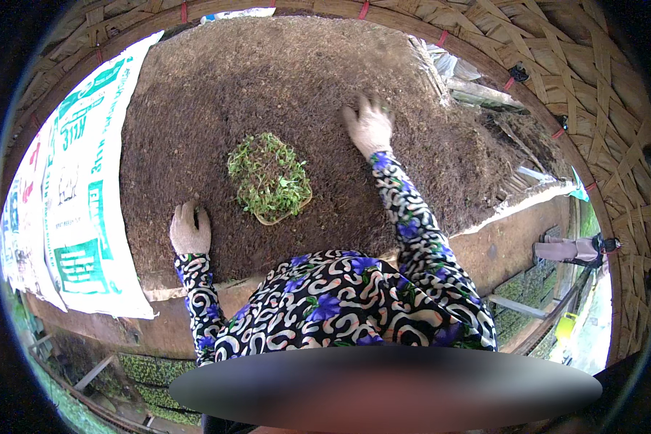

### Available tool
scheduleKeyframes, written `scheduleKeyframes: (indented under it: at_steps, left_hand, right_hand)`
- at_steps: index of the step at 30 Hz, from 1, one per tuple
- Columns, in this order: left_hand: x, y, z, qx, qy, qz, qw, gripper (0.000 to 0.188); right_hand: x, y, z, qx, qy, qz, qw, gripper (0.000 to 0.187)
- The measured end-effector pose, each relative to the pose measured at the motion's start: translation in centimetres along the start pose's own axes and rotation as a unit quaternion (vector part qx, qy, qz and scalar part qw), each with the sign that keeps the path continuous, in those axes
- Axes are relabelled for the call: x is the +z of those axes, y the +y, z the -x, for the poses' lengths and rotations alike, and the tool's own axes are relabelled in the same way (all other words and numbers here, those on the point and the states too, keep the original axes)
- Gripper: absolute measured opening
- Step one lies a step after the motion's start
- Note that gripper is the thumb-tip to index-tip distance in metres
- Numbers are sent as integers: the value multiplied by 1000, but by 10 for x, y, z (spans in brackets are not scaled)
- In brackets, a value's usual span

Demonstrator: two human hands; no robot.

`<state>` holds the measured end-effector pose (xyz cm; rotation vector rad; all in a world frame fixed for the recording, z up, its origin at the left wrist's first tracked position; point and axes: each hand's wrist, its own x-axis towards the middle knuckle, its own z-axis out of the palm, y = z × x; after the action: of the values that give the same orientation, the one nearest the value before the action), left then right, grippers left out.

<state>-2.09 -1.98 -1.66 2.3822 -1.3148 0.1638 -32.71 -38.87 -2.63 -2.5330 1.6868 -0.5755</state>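
A wide bed of dark brown soil [217,79] lies before me. Near its middle stands a small shallow container [271,219] with a pale rim, heaped with small green seedlings [271,177] and some soil. My right hand [371,130], in a pale glove, reaches out to the soil beyond the container on the right. Its thumb stands apart from the fingers, whose tips are slightly blurred; a tiny green speck shows beside them. My left hand [190,230], also gloved, rests on the near left soil with its fingers loosely bent and the thumb apart.
White printed sacking [87,195] covers the left side. Wooden boards [517,188] and plastic scraps [456,66] lie along the right edge. Trays of green seedlings [528,307] stand below the bed. Another person [571,250] is at the far right, near a yellow-green container [566,327].
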Motion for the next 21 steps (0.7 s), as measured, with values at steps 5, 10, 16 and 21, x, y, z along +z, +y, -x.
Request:
scheduleKeyframes:
  at_steps: [5, 10, 16, 21]
  left_hand:
    - [0, -2, -1, -23, -29, 0, 999, 29]
    - [0, -2, 1, -13, -20, 17, 1000, 29]
    - [0, -2, 1, -14, -27, 11, 999, 29]
    - [-1, 1, 0, 6, 7, 11, 1000, 26]
  right_hand:
    - [7, -76, -2, -178, -53, -54, 981, 52]
    - [-15, -77, 43, -373, -162, -107, 907, 48]
    - [-43, -1, 54, -219, -4, -141, 965, 29]
    - [-54, 39, 38, -39, -76, -77, 993, 27]
